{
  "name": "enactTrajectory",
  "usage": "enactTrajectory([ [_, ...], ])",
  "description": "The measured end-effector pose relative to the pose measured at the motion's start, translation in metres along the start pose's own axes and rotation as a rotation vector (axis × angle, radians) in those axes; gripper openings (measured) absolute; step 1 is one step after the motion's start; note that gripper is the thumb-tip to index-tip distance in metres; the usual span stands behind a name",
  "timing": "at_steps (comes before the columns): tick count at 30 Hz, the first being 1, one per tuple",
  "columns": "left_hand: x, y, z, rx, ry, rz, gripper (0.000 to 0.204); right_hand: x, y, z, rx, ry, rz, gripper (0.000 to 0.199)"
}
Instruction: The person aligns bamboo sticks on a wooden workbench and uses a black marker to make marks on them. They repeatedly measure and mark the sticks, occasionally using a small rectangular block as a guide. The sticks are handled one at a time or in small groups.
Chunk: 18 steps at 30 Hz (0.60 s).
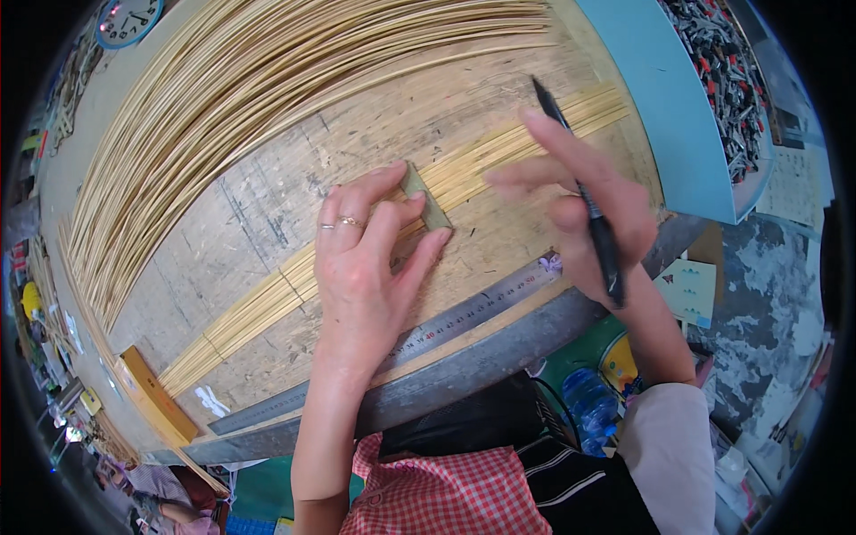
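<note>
My left hand, with rings on its fingers, presses a short flat greenish strip across a narrow row of thin bamboo-like sticks. Its thumb and fingertips grip the strip's edges. Dark lines cross the sticks to the left of this hand. In my right hand is a black marker pen, tilted with its pointed tip up and away. That hand hovers over the right part of the sticks, its fingers a little blurred. The row's left end meets a yellow wooden block.
A large bundle of long sticks lies along the far side. A metal ruler runs along the near table edge. A light blue box of small black, grey and red parts stands right. A round clock is far left.
</note>
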State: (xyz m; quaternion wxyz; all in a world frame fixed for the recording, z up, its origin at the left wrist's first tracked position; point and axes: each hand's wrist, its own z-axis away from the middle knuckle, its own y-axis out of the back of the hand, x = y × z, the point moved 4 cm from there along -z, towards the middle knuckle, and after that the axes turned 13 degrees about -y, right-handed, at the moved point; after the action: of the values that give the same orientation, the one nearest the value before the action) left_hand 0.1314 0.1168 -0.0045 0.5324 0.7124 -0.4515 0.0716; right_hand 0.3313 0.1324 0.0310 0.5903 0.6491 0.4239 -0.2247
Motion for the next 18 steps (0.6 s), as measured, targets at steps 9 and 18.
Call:
enactTrajectory([
  [9, 0.001, 0.0, 0.0, -0.01, 0.011, 0.002, 0.032, 0.011, -0.027, 0.001, -0.004, -0.33, -0.309, 0.025],
  [18, 0.0, 0.0, 0.0, -0.005, 0.011, -0.003, 0.032, 0.01, -0.037, 0.0, 0.005, -0.104, -0.191, 0.022],
])
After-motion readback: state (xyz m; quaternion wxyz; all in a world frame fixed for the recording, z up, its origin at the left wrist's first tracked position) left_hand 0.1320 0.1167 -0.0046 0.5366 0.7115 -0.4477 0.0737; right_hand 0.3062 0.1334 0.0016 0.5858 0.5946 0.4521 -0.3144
